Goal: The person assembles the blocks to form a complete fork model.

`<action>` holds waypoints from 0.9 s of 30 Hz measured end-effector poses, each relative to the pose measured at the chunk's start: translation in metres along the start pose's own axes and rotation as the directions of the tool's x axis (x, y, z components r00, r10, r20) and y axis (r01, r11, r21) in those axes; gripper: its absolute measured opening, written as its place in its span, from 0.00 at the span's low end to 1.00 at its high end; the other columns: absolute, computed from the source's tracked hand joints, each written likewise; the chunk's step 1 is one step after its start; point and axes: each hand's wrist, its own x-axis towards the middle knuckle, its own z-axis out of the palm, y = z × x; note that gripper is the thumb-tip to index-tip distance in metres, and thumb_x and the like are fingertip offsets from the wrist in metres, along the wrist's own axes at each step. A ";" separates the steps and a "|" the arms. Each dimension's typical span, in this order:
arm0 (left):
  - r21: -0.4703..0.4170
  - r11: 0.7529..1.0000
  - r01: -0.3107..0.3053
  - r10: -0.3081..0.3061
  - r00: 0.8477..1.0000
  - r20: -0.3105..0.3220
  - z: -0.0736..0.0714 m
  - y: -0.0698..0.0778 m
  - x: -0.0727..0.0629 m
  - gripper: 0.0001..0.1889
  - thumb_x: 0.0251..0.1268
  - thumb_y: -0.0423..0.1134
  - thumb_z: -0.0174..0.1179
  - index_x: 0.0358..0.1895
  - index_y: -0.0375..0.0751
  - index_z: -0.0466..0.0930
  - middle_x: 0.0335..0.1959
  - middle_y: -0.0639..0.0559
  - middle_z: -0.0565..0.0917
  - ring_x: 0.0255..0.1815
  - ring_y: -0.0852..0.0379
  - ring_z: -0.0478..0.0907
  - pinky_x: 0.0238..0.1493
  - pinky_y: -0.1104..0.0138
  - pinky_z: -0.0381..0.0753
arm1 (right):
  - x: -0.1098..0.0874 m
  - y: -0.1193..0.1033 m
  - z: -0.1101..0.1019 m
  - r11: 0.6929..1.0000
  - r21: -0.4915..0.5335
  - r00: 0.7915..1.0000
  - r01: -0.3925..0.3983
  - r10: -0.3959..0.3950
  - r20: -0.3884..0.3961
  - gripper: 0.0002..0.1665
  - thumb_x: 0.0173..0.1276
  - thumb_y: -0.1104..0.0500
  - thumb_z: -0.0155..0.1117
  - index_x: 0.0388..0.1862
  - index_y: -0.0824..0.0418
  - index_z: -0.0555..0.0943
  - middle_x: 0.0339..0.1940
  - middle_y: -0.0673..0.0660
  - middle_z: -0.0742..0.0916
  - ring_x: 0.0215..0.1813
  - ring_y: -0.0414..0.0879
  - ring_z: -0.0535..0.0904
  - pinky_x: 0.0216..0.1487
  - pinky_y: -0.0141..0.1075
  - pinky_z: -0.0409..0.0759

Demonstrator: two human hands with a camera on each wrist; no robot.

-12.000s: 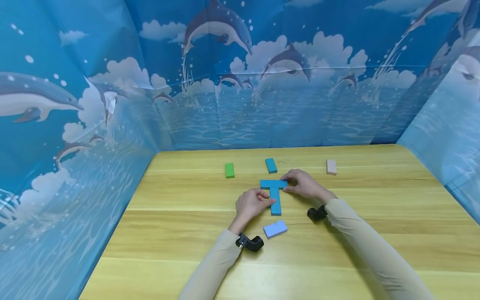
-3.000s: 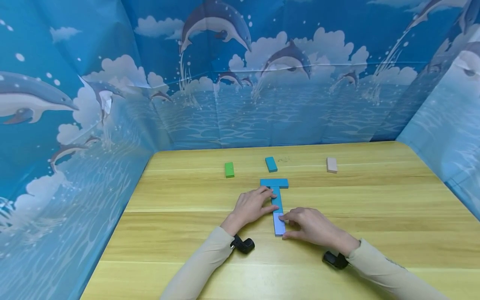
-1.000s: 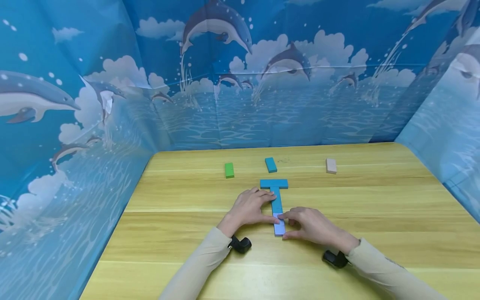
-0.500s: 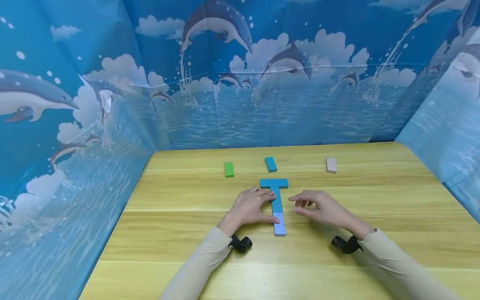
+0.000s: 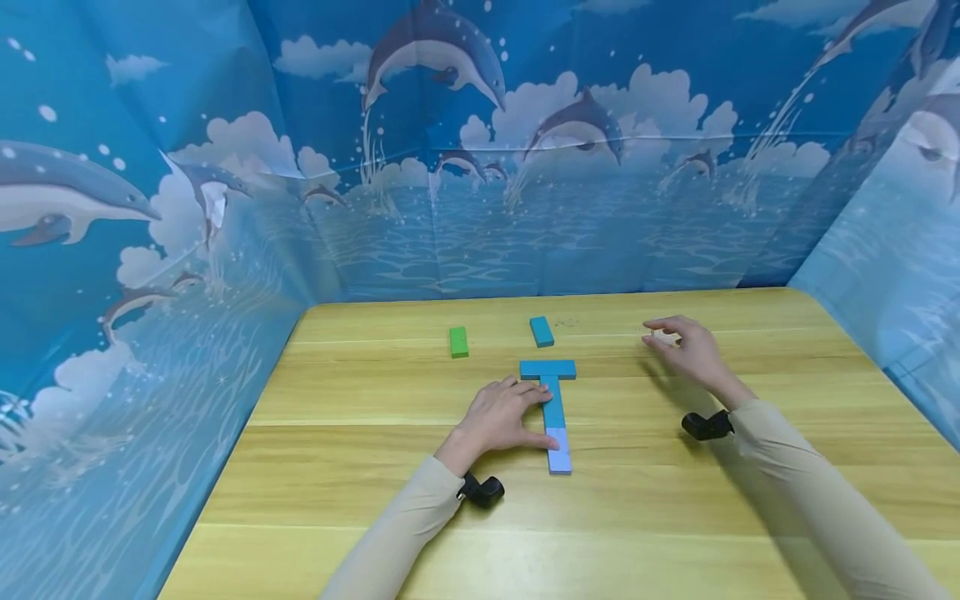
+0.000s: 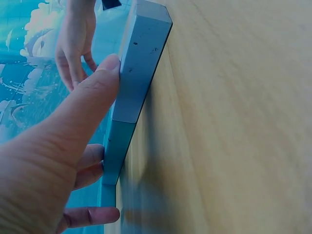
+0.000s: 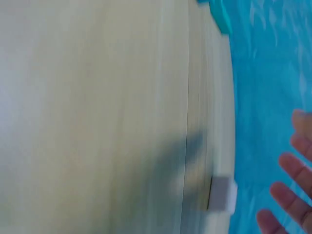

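Observation:
A T of flat blocks lies on the wooden table: a blue bar (image 5: 547,369) across the far end, a blue stem block (image 5: 554,410) below it, and a lavender block (image 5: 559,463) at the near end. From its left side my left hand (image 5: 495,418) rests on the T, fingertips on the blue stem and thumb on the lavender block. In the left wrist view the thumb (image 6: 108,66) lies along the lavender block's upper edge. My right hand (image 5: 690,353) hovers over a pale pinkish block (image 7: 220,194) with its fingers parted; the hand mostly hides that block in the head view.
Toward the table's far edge lie a green block (image 5: 459,342) and a teal-blue block (image 5: 542,332). A blue dolphin-print curtain (image 5: 570,242) hangs behind the table and along both sides. Each wrist carries a black camera (image 5: 482,491).
The lavender block, earlier lying apart, now continues the stem. My right hand has let go of it and moved far and right to the pinkish block. My left thumb has shifted onto the lavender block.

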 end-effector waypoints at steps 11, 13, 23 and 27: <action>0.008 1.000 0.003 -0.003 1.000 0.010 -0.001 0.000 0.000 0.45 0.48 0.78 0.50 0.68 0.57 0.68 0.67 0.58 0.69 0.65 0.52 0.65 0.58 0.57 0.69 | 0.016 0.033 -0.011 0.981 -0.092 0.961 -0.172 0.187 0.203 0.31 0.74 0.60 0.52 0.67 0.79 0.60 0.63 0.80 0.66 0.63 0.75 0.59 0.59 0.65 0.56; 0.013 1.000 0.004 -0.004 1.000 0.016 0.000 0.001 0.000 0.45 0.49 0.78 0.50 0.68 0.57 0.68 0.67 0.58 0.68 0.65 0.53 0.65 0.58 0.57 0.69 | 0.018 0.036 -0.011 0.974 -0.101 0.944 -0.201 0.220 0.245 0.32 0.75 0.58 0.50 0.69 0.78 0.58 0.64 0.80 0.64 0.63 0.75 0.58 0.59 0.65 0.56; 0.032 0.999 0.002 -0.003 1.000 0.020 0.001 0.001 0.000 0.45 0.49 0.79 0.48 0.69 0.58 0.67 0.67 0.59 0.68 0.65 0.54 0.65 0.58 0.59 0.69 | 0.017 0.047 -0.010 0.958 -0.184 0.917 -0.220 0.267 0.295 0.34 0.76 0.52 0.48 0.69 0.75 0.59 0.64 0.79 0.63 0.62 0.77 0.56 0.53 0.70 0.54; 0.037 0.999 0.003 -0.004 1.000 0.017 0.001 0.000 0.000 0.45 0.49 0.79 0.48 0.69 0.58 0.68 0.67 0.59 0.68 0.64 0.54 0.66 0.58 0.60 0.69 | 0.016 0.046 -0.009 0.956 -0.175 0.911 -0.237 0.281 0.302 0.37 0.75 0.49 0.49 0.70 0.75 0.58 0.63 0.80 0.63 0.62 0.78 0.53 0.54 0.70 0.51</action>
